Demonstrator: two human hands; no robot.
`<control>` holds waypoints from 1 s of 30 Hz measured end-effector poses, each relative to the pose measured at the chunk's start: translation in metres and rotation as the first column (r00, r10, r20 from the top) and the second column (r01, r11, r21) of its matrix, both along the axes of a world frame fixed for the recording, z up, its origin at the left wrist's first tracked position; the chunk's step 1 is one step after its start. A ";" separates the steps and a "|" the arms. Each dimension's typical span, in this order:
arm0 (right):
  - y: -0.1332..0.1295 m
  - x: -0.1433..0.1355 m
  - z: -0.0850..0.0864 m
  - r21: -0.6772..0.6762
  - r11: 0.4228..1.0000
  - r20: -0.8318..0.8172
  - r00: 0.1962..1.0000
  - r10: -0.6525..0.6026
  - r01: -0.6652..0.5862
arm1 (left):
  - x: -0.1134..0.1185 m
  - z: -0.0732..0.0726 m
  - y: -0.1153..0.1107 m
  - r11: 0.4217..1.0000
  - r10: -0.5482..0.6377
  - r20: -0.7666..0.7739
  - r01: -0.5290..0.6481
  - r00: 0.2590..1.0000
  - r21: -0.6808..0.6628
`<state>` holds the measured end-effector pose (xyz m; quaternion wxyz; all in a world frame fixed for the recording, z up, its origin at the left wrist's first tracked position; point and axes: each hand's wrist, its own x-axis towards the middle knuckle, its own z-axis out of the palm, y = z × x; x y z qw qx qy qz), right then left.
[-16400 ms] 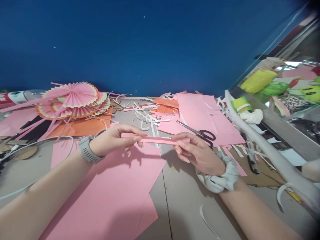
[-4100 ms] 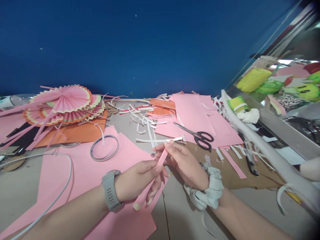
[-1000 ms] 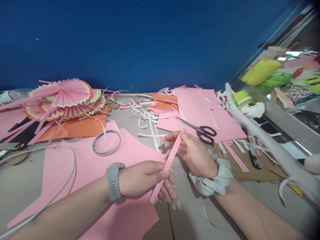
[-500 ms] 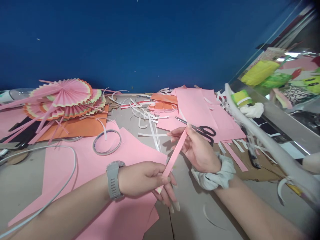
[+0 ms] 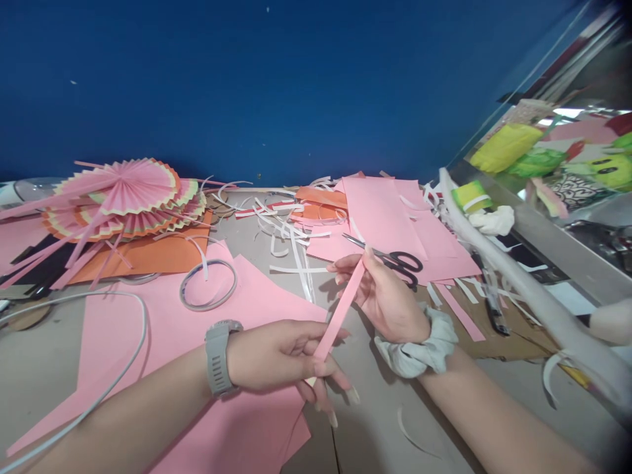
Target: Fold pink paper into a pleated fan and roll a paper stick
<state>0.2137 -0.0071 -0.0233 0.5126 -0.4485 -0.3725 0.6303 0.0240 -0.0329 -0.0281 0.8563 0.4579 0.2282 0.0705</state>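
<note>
A narrow pink paper strip (image 5: 340, 311) slants between my two hands. My left hand (image 5: 291, 355), with a grey watch on its wrist, pinches the lower end between thumb and fingers. The upper end is held by my right hand (image 5: 382, 296), which has a pale scrunchie (image 5: 424, 342) at the wrist. Just behind the right hand lie black-handled scissors (image 5: 402, 262), shut or nearly so. Under the left forearm spreads a large pink paper sheet (image 5: 257, 296), with a roll of tape (image 5: 185, 289) resting on it.
Pink and orange pleated paper rosettes (image 5: 123, 191) lie at the far left on an orange sheet (image 5: 148, 257). White paper scraps (image 5: 284, 224) are scattered at the back. More pink sheets (image 5: 385, 210) sit behind the scissors. A white pole (image 5: 513, 276) and a cutter knife (image 5: 495, 316) are at right.
The fingers of my left hand have shifted slightly around the strip's lower end. My right hand keeps its hold, and the whole view has moved a little.
</note>
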 end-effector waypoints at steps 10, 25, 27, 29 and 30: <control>-0.009 -0.007 0.004 0.041 0.992 0.032 0.993 0.114 -0.116 | 0.008 0.006 -0.004 0.993 0.118 0.082 -0.119 0.990 0.015; -0.025 -0.021 0.010 0.170 0.907 0.729 0.668 0.147 -0.386 | 0.014 0.003 -0.002 0.884 0.446 0.040 -0.448 0.894 0.133; -0.026 -0.023 0.010 0.190 0.906 0.797 0.599 0.082 -0.377 | 0.013 0.005 -0.002 0.889 0.427 0.045 -0.429 0.903 0.159; -0.027 -0.023 0.011 0.208 0.897 0.842 0.538 0.039 -0.390 | 0.013 0.006 -0.001 0.891 0.410 0.057 -0.413 0.910 0.188; -0.028 -0.022 0.011 0.217 0.887 0.855 0.518 0.029 -0.408 | 0.013 0.007 -0.001 0.890 0.408 0.054 -0.410 0.911 0.201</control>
